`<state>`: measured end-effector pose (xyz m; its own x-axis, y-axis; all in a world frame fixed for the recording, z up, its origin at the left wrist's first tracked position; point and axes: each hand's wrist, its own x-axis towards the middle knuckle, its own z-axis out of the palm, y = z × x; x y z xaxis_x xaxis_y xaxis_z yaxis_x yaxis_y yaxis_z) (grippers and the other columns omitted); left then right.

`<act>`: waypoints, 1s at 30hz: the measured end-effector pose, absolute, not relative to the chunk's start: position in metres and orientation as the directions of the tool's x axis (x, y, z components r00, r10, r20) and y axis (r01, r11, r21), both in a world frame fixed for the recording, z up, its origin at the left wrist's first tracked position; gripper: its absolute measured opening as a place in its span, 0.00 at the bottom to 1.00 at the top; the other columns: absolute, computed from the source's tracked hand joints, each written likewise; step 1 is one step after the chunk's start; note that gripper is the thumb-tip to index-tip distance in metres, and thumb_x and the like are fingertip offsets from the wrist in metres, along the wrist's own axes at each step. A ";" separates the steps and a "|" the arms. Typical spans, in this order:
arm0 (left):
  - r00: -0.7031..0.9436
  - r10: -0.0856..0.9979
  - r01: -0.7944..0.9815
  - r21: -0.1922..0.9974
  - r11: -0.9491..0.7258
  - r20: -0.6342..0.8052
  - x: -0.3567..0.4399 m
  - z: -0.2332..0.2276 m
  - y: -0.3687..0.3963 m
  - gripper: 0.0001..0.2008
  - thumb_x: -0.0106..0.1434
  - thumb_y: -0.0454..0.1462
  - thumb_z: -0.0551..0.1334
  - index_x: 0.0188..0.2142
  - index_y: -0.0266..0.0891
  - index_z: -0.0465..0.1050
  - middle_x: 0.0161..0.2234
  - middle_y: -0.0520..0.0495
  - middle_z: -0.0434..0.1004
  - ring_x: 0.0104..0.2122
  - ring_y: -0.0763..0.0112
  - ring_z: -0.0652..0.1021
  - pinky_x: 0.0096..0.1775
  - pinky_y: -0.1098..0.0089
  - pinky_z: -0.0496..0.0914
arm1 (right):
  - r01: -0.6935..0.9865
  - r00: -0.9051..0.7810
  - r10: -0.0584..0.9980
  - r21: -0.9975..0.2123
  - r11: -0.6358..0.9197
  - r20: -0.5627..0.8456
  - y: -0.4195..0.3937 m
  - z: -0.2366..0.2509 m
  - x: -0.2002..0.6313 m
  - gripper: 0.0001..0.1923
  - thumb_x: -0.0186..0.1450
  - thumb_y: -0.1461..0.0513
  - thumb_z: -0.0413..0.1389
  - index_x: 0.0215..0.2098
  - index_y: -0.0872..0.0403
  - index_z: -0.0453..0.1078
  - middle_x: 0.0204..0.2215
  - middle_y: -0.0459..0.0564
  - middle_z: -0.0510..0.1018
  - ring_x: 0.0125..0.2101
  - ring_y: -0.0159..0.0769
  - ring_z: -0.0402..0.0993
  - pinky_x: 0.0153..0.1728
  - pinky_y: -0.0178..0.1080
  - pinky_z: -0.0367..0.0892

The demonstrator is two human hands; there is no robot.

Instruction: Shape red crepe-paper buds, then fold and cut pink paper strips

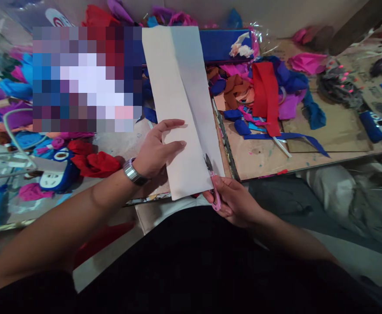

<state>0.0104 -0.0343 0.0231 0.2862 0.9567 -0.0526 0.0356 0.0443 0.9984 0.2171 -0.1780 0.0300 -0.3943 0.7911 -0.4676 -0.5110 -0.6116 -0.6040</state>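
Left arm enters from the lower left, bare forearm angled up and to the right, wrist roughly straight and banded (a metal watch sits just behind the hand). Left hand [156, 148] lies palm down, fingers extended and slightly spread toward the right, thumb uppermost and stretched out apart from them. Right arm enters from the lower right, forearm angled up and to the left. Right hand [233, 201] is curled into a closed grip, knuckles facing up, thumb on top, fingertips tucked under. The two hands are near each other, not touching.
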 end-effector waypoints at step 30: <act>0.283 0.949 -0.192 0.961 0.197 -0.138 0.014 0.023 -0.036 0.30 0.58 0.41 0.71 0.59 0.46 0.69 0.57 0.45 0.82 0.51 0.54 0.84 0.52 0.53 0.81 | -0.263 -0.627 0.665 -0.692 -0.672 -0.407 -0.204 0.046 0.225 0.20 0.74 0.51 0.64 0.55 0.57 0.77 0.41 0.52 0.80 0.25 0.21 0.71 0.24 0.25 0.64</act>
<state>0.0139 -0.0358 0.0234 0.2825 0.9493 -0.1378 -0.1922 0.1967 0.9614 0.2246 -0.2041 0.0456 -0.6267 0.6646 -0.4070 -0.2631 -0.6720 -0.6922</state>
